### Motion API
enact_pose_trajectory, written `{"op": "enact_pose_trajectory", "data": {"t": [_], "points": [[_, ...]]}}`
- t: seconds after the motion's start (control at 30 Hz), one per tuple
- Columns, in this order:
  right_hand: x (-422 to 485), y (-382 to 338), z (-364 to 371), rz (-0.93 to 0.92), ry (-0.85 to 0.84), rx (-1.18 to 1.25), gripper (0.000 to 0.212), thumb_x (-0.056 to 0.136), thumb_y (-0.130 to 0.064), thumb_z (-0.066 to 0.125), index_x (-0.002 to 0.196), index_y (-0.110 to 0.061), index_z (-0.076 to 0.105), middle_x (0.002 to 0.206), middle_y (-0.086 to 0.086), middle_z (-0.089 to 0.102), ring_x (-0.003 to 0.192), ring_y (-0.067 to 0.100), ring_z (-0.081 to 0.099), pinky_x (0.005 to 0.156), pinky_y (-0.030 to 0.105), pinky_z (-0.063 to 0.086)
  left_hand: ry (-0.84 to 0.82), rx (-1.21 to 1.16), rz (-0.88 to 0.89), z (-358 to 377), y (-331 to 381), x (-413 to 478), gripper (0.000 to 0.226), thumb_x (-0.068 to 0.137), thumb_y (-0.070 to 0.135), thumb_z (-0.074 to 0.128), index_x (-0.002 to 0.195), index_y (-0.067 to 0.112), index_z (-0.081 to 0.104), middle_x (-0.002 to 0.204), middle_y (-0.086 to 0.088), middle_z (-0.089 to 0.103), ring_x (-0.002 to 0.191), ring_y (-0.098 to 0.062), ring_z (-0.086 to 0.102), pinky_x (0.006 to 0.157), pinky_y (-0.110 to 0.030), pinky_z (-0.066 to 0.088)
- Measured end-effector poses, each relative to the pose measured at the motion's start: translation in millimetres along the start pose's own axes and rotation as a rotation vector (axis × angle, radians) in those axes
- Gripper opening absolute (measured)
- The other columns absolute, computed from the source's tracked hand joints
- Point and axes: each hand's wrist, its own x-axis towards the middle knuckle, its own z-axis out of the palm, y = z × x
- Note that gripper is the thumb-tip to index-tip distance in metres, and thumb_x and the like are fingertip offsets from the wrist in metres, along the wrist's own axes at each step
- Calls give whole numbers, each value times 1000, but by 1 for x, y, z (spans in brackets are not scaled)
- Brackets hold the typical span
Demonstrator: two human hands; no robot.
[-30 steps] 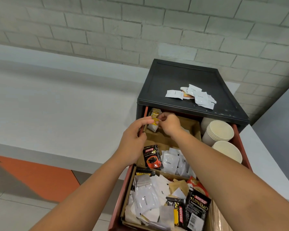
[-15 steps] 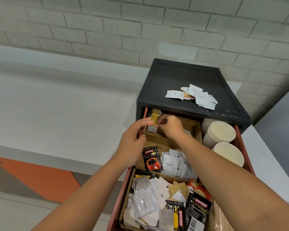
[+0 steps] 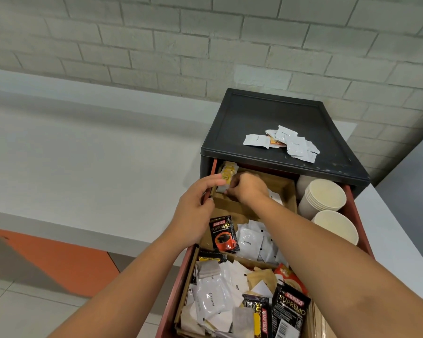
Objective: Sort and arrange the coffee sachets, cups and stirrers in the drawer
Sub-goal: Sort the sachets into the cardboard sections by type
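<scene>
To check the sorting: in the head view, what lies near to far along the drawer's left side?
Large white Cream sachet → black Kopiko Supremo sachet with a red cup → yellow sachets at the drawer's back → small white Cream sachets on the black cabinet top.

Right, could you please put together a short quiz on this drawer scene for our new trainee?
1. True or false: the loose cream sachets lie on top of the black cabinet.
2. Where do the paper cups stand? A) on the cabinet top B) along the right side of the drawer C) on the floor
3. Fill in: the left hand and the right hand meet at the yellow sachets in the drawer's ___ compartment.
Key: 1 true; 2 B; 3 far (back).
</scene>
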Motion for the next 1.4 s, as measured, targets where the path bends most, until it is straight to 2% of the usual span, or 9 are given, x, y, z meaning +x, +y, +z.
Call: {"op": "enact_pose_trajectory", "data": {"t": [0.2,0.33,0.53,0.67,0.73,0.87,1.07,1.23,1.4], "points": [[-19,13,-10,-120,33,182,18,82,-38,74,74,-25,63,78,-6,64,78,11,60,63,26,47,0,-5,-4,0,2,0,55,95,-8,43,116,40,61,130,31,49,120,20,42,101,-5,36],[-59,17,-19,-255,64,241,9,84,-32,72,80,-28,65,74,-12,60,73,6,57,65,25,48,8,0,11,0,4,-1,55,93,-11,42,116,35,61,137,18,51,127,6,44,102,-3,33],[-136,20,-17,-549,-248,249,10,81,-30,76,88,-25,70,79,-12,62,67,-2,54,62,13,43,16,-28,27,0,5,-1,53,90,-15,42,118,25,63,134,15,53,129,-1,45,97,-1,35],[-160,23,-6,-663,-294,142,20,82,-26,75,101,-21,70,89,-15,53,74,-5,48,67,6,37,18,-50,13,1,6,0,53,90,-15,41,118,24,63,134,13,52,125,0,45,90,2,35],[-166,22,-1,-665,-270,133,26,82,-26,75,106,-21,67,93,-13,51,77,-2,47,70,10,38,21,-45,14,1,6,-1,53,90,-15,41,119,23,63,132,14,52,122,1,45,89,2,35],[-170,16,8,-656,-178,76,38,81,-32,74,114,-20,61,96,-5,54,86,9,48,76,30,45,21,-32,18,1,7,-2,53,91,-15,41,120,23,63,133,13,51,124,-1,44,88,3,35],[-169,0,21,-693,-30,-19,39,82,-47,68,108,-18,65,94,-6,47,91,14,46,72,30,44,26,-18,16,1,6,-1,50,93,-13,42,123,22,63,135,11,51,123,-1,44,86,4,36],[-170,-11,24,-704,-8,-69,23,82,-38,65,87,-15,66,93,3,51,97,24,48,75,35,47,32,-15,6,1,6,-1,48,94,-12,42,123,21,63,133,12,51,120,-1,44,83,4,37],[-167,-1,13,-652,-74,-6,6,81,-21,58,82,-18,64,87,-3,52,94,17,46,79,35,47,25,-20,10,1,7,-2,48,93,-13,42,126,16,63,138,7,51,121,-1,44,84,4,36]]}}
